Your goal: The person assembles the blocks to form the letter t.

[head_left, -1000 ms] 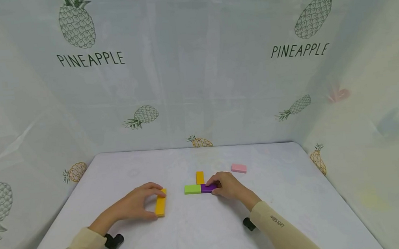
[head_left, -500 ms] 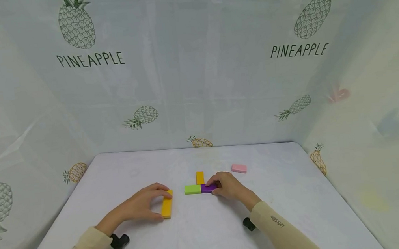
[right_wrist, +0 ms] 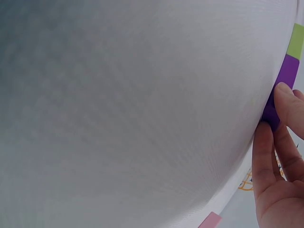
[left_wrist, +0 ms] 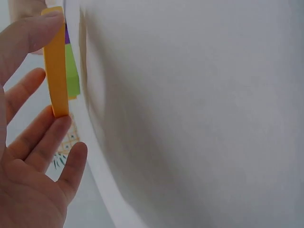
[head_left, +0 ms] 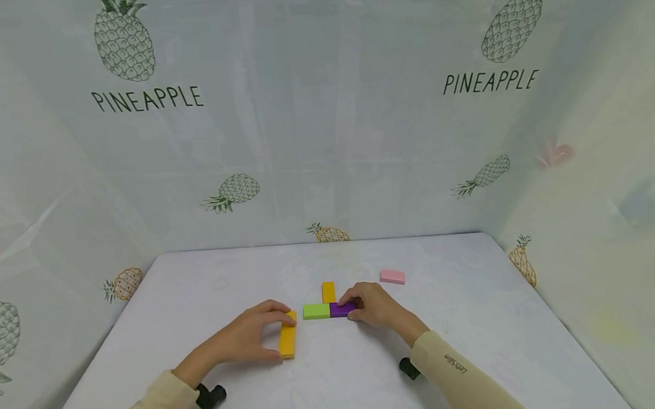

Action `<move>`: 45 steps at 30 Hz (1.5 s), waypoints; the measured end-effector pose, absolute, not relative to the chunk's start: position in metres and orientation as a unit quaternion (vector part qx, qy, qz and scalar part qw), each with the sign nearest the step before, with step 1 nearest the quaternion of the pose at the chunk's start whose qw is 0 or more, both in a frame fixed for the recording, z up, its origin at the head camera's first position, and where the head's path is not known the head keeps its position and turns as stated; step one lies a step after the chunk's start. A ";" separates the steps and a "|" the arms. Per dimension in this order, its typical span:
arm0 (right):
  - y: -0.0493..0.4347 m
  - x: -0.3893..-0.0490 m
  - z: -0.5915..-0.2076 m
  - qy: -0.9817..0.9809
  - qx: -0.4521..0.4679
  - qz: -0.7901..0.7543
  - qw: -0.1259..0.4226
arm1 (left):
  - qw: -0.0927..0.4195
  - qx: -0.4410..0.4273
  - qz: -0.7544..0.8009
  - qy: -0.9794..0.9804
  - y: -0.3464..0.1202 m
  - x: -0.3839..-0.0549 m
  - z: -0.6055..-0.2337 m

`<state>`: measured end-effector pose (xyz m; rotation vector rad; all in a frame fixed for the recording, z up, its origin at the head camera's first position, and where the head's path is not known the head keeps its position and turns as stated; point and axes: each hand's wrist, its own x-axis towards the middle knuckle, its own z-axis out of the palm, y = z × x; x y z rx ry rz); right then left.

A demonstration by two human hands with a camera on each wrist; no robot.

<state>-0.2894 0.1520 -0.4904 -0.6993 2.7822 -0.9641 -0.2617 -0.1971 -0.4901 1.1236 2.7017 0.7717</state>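
Observation:
A long yellow block (head_left: 288,339) is held by its two ends between thumb and fingers of my left hand (head_left: 251,336). In the left wrist view the thumb lies on one end of the yellow block (left_wrist: 57,71) and fingertips meet the other. My right hand (head_left: 376,305) pinches a purple block (head_left: 341,309), covering its right end. The left end of that purple block meets a light green block (head_left: 316,311), forming one row. Behind their joint stands a short yellow block (head_left: 328,291), pointing away from me.
A pink block (head_left: 392,277) lies farther back, to the right of the row. The white table (head_left: 460,323) ends at a back edge against a pineapple-print curtain (head_left: 321,133). Black wrist cameras (head_left: 211,397) sit under both sleeves.
My left hand has moved right with the long yellow block, bringing it closer to the green block. The right hand and the other blocks have stayed in place.

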 end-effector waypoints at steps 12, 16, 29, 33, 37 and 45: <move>0.151 -0.288 -0.488 0.920 -0.226 -0.315 0.061 | 0.054 0.382 0.260 0.885 -0.169 -0.254 -0.484; 0.151 -0.289 -0.488 0.920 -0.231 -0.310 0.059 | 0.059 0.382 0.262 0.884 -0.161 -0.253 -0.483; 0.151 -0.288 -0.486 0.919 -0.239 -0.310 0.050 | 0.060 0.391 0.261 0.881 -0.136 -0.250 -0.487; 0.151 -0.288 -0.486 0.919 -0.234 -0.312 0.050 | 0.057 0.402 0.260 0.876 -0.129 -0.250 -0.488; 0.151 -0.289 -0.486 0.918 -0.237 -0.314 0.053 | 0.058 0.410 0.262 0.872 -0.123 -0.248 -0.489; 0.151 -0.289 -0.487 0.916 -0.244 -0.313 0.054 | 0.063 0.401 0.254 0.878 -0.113 -0.247 -0.493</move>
